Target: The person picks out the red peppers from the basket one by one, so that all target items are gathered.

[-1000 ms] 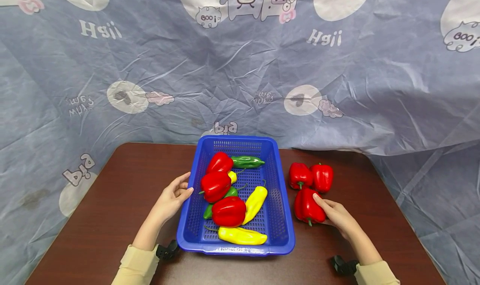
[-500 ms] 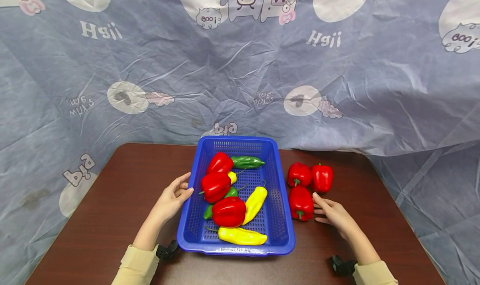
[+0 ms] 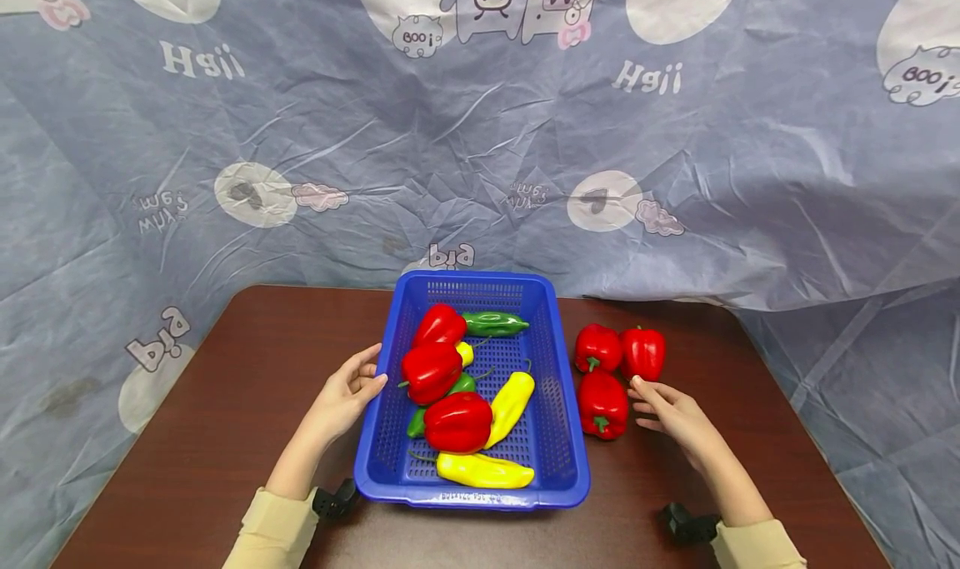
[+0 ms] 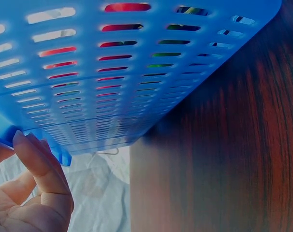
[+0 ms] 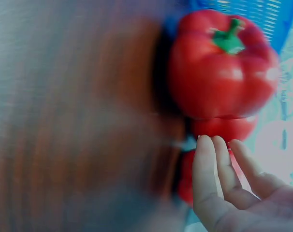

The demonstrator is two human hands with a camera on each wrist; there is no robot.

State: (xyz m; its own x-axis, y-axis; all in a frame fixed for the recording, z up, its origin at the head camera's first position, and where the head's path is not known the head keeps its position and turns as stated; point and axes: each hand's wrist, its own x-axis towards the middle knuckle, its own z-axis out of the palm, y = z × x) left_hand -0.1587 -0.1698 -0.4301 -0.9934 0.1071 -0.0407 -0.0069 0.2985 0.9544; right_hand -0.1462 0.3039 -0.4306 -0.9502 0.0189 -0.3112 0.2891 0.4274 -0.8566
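A blue perforated basket [image 3: 557, 436] stands mid-table. My left hand [image 3: 345, 396] holds its left rim; in the left wrist view the fingers [image 4: 45, 171] are bent at the rim. Inside lie red bell peppers [image 3: 457, 423], yellow long peppers [image 3: 484, 471] and green peppers [image 3: 497, 324]. To the right of the basket, three more bell peppers form a cluster: a front one [image 3: 602, 405], a back left one [image 3: 597, 348] and a back right one [image 3: 642, 353]. My right hand [image 3: 677, 415] hovers just right of the front one, fingers extended, holding nothing.
The dark brown wooden table [image 3: 187, 436] extends to both sides of the basket. A grey-blue printed cloth [image 3: 465, 177] hangs behind the table's back edge. Black wrist devices [image 3: 688, 526] sit at both cuffs.
My right hand has let go of the front bell pepper, which has shifted left against the cluster. The hand then rises slightly away from it. My left hand stays at the basket rim.
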